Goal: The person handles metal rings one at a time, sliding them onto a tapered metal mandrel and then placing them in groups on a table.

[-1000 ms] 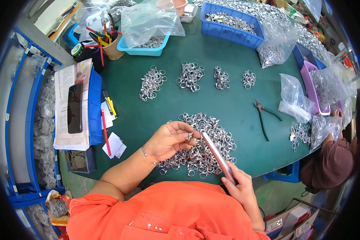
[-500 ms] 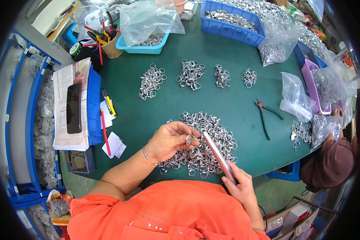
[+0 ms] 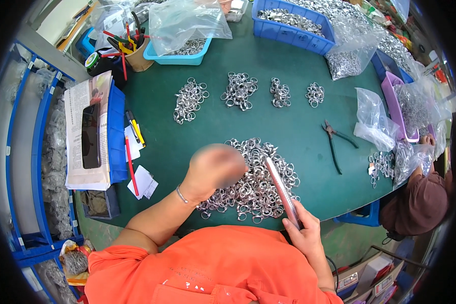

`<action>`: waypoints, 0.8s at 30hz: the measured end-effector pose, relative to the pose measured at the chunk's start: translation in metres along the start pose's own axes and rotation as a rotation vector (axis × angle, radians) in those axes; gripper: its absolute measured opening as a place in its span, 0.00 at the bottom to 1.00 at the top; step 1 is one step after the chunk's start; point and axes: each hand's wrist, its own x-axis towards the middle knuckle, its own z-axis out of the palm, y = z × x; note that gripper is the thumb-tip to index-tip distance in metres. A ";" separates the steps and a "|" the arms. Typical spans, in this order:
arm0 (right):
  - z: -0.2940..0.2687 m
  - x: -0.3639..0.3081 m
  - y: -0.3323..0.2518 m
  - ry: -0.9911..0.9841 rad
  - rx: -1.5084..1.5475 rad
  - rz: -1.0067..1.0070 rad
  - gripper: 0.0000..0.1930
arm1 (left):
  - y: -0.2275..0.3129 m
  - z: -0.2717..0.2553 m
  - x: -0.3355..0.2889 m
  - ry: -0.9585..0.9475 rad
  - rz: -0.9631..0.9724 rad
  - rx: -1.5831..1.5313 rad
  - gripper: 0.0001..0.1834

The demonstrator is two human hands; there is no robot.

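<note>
My right hand (image 3: 305,228) is wrapped round the lower end of a ring mandrel (image 3: 281,188), a long slim rod with fine marks along it. The rod slants up and left over a large heap of silver-coloured metal rings (image 3: 248,202). Over the heap's left side is my left hand (image 3: 217,167), its fingers blurred out, so neither their pose nor anything in them can be made out. Further off lie separate smaller piles of rings: a wide one (image 3: 190,101), another (image 3: 239,92), a narrow one (image 3: 280,93) and a small one (image 3: 315,95).
Cutting pliers (image 3: 333,144) lie to the right, near a clear plastic bag (image 3: 372,121). Bins of metal parts (image 3: 294,31) line the far edge. On the left, a phone (image 3: 90,137) rests on newspaper over a blue crate (image 3: 117,137). Another person's sleeve (image 3: 415,207) shows at right.
Half a second ago my left hand pinched a ring near the mandrel's tip; now its fingers are smeared, a little further left. The mandrel's tip has shifted slightly right.
</note>
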 end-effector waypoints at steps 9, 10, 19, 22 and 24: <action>0.001 0.000 0.004 0.025 0.027 0.014 0.24 | -0.006 0.001 -0.002 0.007 0.092 0.286 0.02; 0.002 0.000 0.004 0.031 0.028 0.015 0.24 | -0.006 0.003 -0.002 -0.003 0.122 0.283 0.03; 0.002 0.000 0.006 0.040 0.026 -0.005 0.24 | -0.011 0.002 -0.001 -0.059 0.195 0.261 0.03; 0.003 0.000 0.007 0.037 0.029 -0.005 0.24 | -0.012 0.001 -0.001 -0.064 0.208 0.293 0.03; 0.003 0.000 0.007 0.035 0.033 -0.003 0.24 | -0.012 0.000 -0.001 -0.067 0.228 0.341 0.03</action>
